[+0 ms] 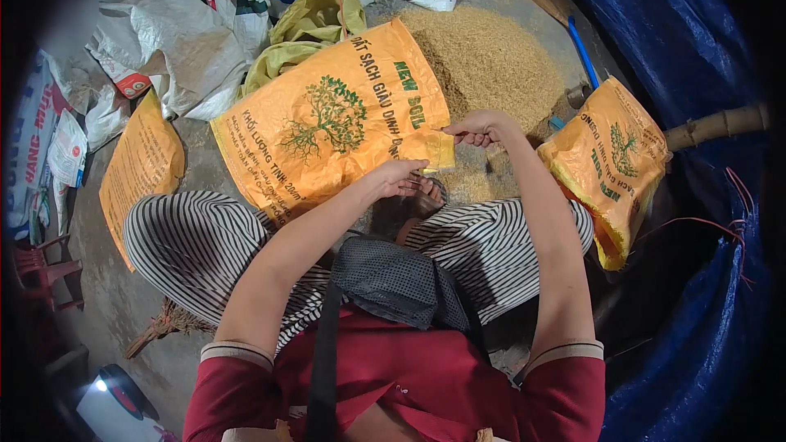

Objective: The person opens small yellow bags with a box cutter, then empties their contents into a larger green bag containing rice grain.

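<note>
Both hands meet on one corner of the orange sack (327,123) — the right hand (479,127) pinches the folded tip, and the left hand (401,178) nips the edge just under it. The sack lies flat, spreading away left of the grip. It looks empty: light, floppy, slick woven plastic, best held by a corner or hem. There are three orange ones in all — a second sack (610,164) right of the grip and a third sack (143,160) far left. One grain heap (491,57) lies just beyond.

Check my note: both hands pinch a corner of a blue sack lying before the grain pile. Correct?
No: the sack is orange, not blue, as the head view shows. The left hand and right hand do pinch its corner, before the grain pile.
</note>
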### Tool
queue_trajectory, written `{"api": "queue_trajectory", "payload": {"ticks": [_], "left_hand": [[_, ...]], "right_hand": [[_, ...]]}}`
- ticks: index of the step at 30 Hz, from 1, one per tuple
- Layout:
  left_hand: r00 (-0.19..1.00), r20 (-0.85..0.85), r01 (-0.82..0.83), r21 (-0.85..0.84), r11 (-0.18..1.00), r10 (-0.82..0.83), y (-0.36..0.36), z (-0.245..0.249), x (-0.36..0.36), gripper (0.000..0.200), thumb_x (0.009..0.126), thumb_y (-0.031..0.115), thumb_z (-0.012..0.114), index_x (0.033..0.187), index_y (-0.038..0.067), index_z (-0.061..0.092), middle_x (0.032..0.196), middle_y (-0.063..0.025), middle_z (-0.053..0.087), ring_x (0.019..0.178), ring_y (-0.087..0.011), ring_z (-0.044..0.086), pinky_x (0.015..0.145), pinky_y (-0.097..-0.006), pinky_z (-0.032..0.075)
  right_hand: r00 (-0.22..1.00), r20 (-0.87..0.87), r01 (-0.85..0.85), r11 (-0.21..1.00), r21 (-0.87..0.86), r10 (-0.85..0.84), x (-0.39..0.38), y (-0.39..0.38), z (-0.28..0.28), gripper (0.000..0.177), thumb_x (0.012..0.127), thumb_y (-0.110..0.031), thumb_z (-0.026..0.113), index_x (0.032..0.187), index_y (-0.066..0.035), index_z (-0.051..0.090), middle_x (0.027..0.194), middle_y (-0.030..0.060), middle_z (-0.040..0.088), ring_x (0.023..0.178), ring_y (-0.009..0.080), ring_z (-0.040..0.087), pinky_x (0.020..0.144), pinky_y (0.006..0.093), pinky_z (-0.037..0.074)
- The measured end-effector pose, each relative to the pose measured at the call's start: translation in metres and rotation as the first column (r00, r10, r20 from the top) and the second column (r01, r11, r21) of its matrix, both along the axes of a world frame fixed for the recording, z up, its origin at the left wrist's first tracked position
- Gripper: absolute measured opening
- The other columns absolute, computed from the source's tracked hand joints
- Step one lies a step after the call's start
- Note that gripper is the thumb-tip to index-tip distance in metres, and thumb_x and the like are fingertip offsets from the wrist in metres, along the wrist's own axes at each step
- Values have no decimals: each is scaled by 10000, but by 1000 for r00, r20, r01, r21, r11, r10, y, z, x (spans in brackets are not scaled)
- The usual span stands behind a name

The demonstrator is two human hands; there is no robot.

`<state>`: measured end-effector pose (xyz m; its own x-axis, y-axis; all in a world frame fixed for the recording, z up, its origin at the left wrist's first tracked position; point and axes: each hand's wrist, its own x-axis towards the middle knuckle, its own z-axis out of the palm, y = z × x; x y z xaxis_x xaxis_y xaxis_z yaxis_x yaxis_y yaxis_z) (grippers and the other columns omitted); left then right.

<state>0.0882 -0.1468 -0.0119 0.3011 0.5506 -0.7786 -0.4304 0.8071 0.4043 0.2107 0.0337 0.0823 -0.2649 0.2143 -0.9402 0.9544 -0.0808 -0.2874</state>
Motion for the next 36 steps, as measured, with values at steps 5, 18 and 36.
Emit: {"api": "queue_trajectory", "payload": {"ticks": [5,18,36], "left_hand": [[1000,1,-7,6,1000,7,0,3,-1,498,814,380,593,1144,38,444,1045,-118,516,962,-214,485,821,-338,405],[1000,5,-10,21,1000,10,0,1,-5,458,809,377,603,1100,54,456,980,-96,537,900,-191,498,791,-317,423],[991,-114,77,28,997,-73,1,-1,-10,385,812,361,585,1031,53,512,893,-65,560,863,-192,530,757,-327,425]], "right_hand": [[997,55,-53,998,-22,54,1,5,9,397,786,-431,612,772,-37,572,467,-67,315,384,45,238,359,218,186],[1000,24,-17,1000,-7,17,1,-9,-5,413,753,-462,640,773,-54,582,457,-82,319,375,35,226,354,211,173],[998,-54,9,999,48,-6,5,-12,-27,403,717,-503,642,658,-123,520,479,-60,340,392,65,242,377,240,168]]}}
